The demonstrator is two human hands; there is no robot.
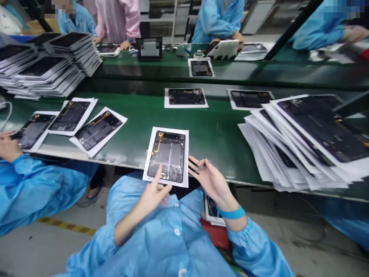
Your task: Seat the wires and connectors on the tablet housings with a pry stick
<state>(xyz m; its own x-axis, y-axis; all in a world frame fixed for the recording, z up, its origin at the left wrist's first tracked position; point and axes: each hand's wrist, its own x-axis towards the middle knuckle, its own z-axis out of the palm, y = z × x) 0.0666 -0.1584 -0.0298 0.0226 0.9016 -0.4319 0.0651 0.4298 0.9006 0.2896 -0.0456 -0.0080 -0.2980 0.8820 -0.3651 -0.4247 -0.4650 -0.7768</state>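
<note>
A dark tablet housing (169, 156) with an orange flex cable lies in front of me on a white sheet (150, 154), at the table's near edge. My left hand (155, 194) is at its lower end. The index finger points up over the housing's bottom edge and the thumb is stretched out; whether the fingertip presses on it I cannot tell. By the sheet's right edge, my right hand (210, 179) is turned partly palm up, fingers apart, holding nothing I can make out. A blue band (232, 212) circles the right wrist.
Stacked housings between white sheets stand at right (323, 130) and far left (57, 69). More housings on paper (99, 129) lie left and on the green line (186, 97). A co-worker's hand (10, 148) is at the left edge; other people work across the line.
</note>
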